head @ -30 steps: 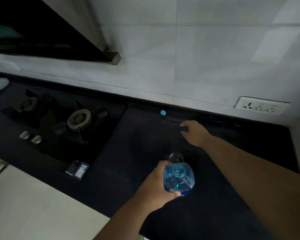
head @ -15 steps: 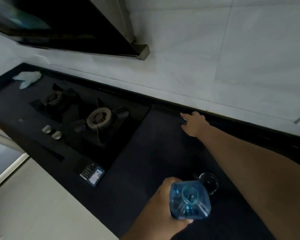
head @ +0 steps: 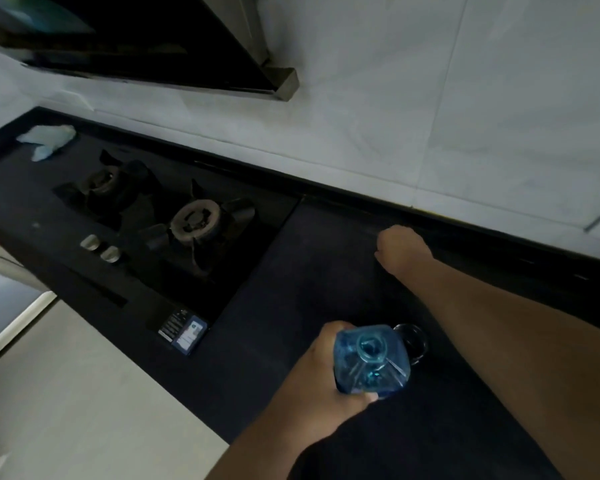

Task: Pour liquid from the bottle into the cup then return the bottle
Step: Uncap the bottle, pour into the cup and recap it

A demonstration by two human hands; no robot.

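- The blue bottle (head: pixel 371 362) sits upright at the near middle of the dark countertop (head: pixel 326 271), seen from above, its open neck facing the camera; no cap shows on it.
- The clear cup (head: pixel 412 342) stands just beside the bottle on its far-right side, partly hidden behind the bottle's shoulder; I cannot tell whether they touch.
- The left hand (head: pixel 321 379) wraps the bottle's left side, fingers curled round the body, a thumb tip showing at its near edge; the forearm enters from the near edge.
- The right hand (head: pixel 400 249) is farther back, near the raised back ledge (head: pixel 465 226) of the counter, fingers curled under into a loose fist; whether it encloses anything cannot be told. Its forearm slants across the right side, passing close by the cup.
- Bare dark counter lies between the two hands and to the left of the bottle, up to the stove's edge.
- The gas stove (head: pixel 174 223) with two burners and two knobs (head: pixel 99 247) takes up the left; a label (head: pixel 184 332) sits at its near corner.
- A pale cloth (head: pixel 47 140) lies at the far left; the range hood (head: pixel 153 46) overhangs the stove against the white tiled wall (head: pixel 430 98).
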